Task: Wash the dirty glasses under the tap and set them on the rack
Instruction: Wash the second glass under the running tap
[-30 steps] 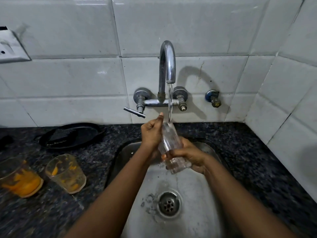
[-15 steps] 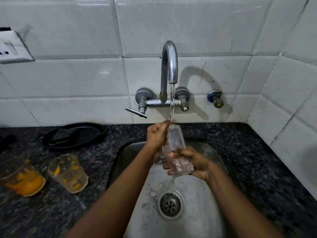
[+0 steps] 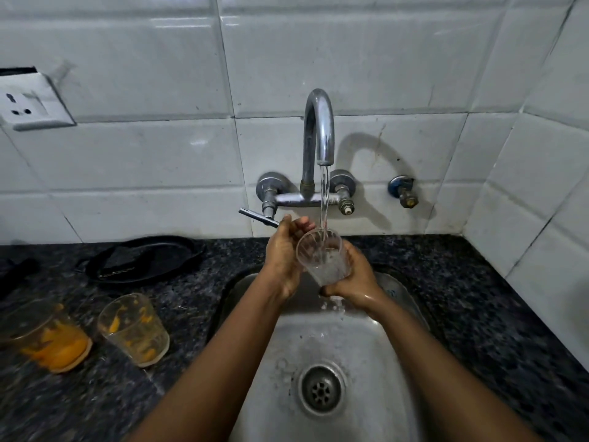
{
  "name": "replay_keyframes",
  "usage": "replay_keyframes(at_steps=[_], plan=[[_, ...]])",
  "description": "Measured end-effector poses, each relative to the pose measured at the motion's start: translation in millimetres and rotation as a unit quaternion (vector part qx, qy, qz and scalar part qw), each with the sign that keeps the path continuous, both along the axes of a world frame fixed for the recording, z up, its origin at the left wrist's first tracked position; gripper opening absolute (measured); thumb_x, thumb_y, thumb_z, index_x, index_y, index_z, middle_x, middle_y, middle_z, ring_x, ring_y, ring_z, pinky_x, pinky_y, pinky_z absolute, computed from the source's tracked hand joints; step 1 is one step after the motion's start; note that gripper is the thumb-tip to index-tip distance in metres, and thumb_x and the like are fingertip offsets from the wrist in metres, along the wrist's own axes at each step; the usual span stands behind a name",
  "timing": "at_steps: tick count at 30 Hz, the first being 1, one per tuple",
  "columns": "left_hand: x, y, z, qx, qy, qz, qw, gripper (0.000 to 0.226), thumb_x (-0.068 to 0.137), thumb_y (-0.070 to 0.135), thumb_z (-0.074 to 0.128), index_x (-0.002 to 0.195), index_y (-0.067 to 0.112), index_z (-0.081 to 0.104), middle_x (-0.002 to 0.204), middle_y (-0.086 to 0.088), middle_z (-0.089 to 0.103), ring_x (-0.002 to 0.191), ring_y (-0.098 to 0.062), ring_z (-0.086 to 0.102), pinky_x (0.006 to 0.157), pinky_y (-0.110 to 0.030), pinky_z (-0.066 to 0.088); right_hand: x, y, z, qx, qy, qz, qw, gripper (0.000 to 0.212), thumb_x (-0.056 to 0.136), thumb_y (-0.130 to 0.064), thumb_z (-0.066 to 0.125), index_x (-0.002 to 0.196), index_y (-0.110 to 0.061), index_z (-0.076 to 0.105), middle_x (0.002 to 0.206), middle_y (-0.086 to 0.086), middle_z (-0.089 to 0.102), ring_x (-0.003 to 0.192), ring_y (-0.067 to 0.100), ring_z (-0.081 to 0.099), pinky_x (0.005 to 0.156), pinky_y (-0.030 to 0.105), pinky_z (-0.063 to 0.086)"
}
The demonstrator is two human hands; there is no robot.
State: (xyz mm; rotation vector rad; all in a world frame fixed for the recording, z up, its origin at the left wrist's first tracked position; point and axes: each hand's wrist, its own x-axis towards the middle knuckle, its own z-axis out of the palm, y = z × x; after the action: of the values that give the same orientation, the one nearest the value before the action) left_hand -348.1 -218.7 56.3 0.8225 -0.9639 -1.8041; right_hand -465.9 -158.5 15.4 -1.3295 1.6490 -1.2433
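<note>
I have the clear glass (image 3: 322, 260) mouth-up under the tap (image 3: 320, 129), stream running into it, above the sink (image 3: 255, 288). My right hand (image 3: 353, 275) curls its fingers around the base; my left hand (image 3: 283, 253) presses its fingers to the rim. Wet glass could slip and crack in the basin. Two orange-smeared glasses (image 3: 134, 328) wait on the counter (image 3: 478, 282).

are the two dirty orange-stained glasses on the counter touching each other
Apart. The head view shows dark granite counter between the left orange-stained glass and the right orange-stained glass.
</note>
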Motion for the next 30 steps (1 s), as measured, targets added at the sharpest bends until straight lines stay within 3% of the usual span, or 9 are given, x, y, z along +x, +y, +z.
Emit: replay_keyframes(at_steps=[4,7,12,16,19,22,25,27,30], plan=[[6,3,-8,-0.065,-0.091,0.034,0.993,0.041,0.091,0.051,0.039,0.098,0.019,0.063,0.098,-0.004,0.068,0.093,-0.023,0.063,0.091,-0.041,0.045,1,3,29,0.026,0.259,-0.002,0.966,0.081,0.055,-0.018,0.085,0.126,-0.021,0.046,0.123,0.004,0.051,0.112,0.022,0.051,0.091,0.04,0.049],[9,2,-24,-0.014,-0.156,-0.003,0.988,0.051,0.089,0.055,0.041,0.109,0.013,0.063,0.098,-0.012,0.07,0.093,-0.029,0.065,0.094,-0.046,0.048,3,8,55,0.061,0.411,0.028,0.909,0.073,0.059,-0.027,0.083,0.122,-0.025,0.047,0.122,0.0,0.057,0.11,0.022,0.053,0.092,0.042,0.045],[18,1,-49,0.22,-0.053,-0.083,0.971,0.05,0.097,0.039,0.027,0.101,0.001,0.059,0.083,-0.02,0.069,0.083,-0.029,0.06,0.074,-0.038,0.049,7,2,82,0.082,0.417,0.096,0.9,0.064,0.053,-0.026,0.085,0.111,-0.03,0.059,0.11,-0.004,0.061,0.101,0.016,0.053,0.083,0.032,0.044],[24,5,-65,0.222,-0.109,-0.133,0.96,0.051,0.101,0.025,0.023,0.063,0.004,0.05,0.041,-0.007,0.053,0.037,-0.016,0.05,0.037,-0.019,0.043,15,-15,75,0.047,0.285,0.125,0.949,0.064,0.06,-0.035,0.083,0.117,-0.026,0.055,0.119,0.004,0.059,0.103,0.023,0.056,0.09,0.04,0.05],[28,2,-65,0.205,-0.097,-0.177,0.958,0.044,0.097,0.032,0.036,0.067,0.008,0.058,0.052,-0.004,0.06,0.043,-0.016,0.057,0.045,-0.023,0.049,25,-28,53,0.031,0.229,0.061,0.971,0.054,0.073,-0.046,0.072,0.119,-0.024,0.055,0.116,0.003,0.062,0.102,0.023,0.059,0.091,0.041,0.05],[40,-6,-53,0.196,-0.112,-0.142,0.964,0.042,0.092,0.043,0.041,0.075,0.01,0.06,0.059,-0.007,0.068,0.05,-0.018,0.065,0.059,-0.029,0.049,27,-31,26,0.045,0.047,-0.073,0.995,0.04,0.082,-0.046,0.063,0.11,-0.018,0.06,0.114,0.005,0.063,0.098,0.022,0.06,0.088,0.041,0.051],[55,-18,-41,0.137,-0.168,-0.099,0.971,0.049,0.092,0.051,0.037,0.081,0.011,0.062,0.075,-0.01,0.069,0.067,-0.021,0.064,0.067,-0.029,0.044,20,-27,1,0.117,-0.247,-0.179,0.945,0.028,0.088,-0.041,0.056,0.091,-0.014,0.063,0.097,0.015,0.065,0.073,0.023,0.061,0.064,0.034,0.052],[58,-24,-35,0.09,-0.231,-0.078,0.966,0.047,0.093,0.05,0.037,0.085,0.01,0.062,0.077,-0.009,0.067,0.069,-0.02,0.059,0.062,-0.027,0.041,17,-24,-17,0.149,-0.408,-0.154,0.888,0.038,0.089,-0.049,0.046,0.085,-0.014,0.06,0.074,0.011,0.059,0.05,0.016,0.054,0.045,0.022,0.042],[48,-32,-24,0.005,-0.292,0.02,0.956,0.045,0.09,0.049,0.046,0.1,0.006,0.056,0.085,-0.013,0.068,0.065,-0.019,0.059,0.053,-0.025,0.038,11,-18,-27,0.153,-0.535,-0.125,0.821,0.045,0.092,-0.049,0.038,0.08,-0.01,0.056,0.058,0.009,0.055,0.027,0.01,0.042,0.027,0.011,0.032]])
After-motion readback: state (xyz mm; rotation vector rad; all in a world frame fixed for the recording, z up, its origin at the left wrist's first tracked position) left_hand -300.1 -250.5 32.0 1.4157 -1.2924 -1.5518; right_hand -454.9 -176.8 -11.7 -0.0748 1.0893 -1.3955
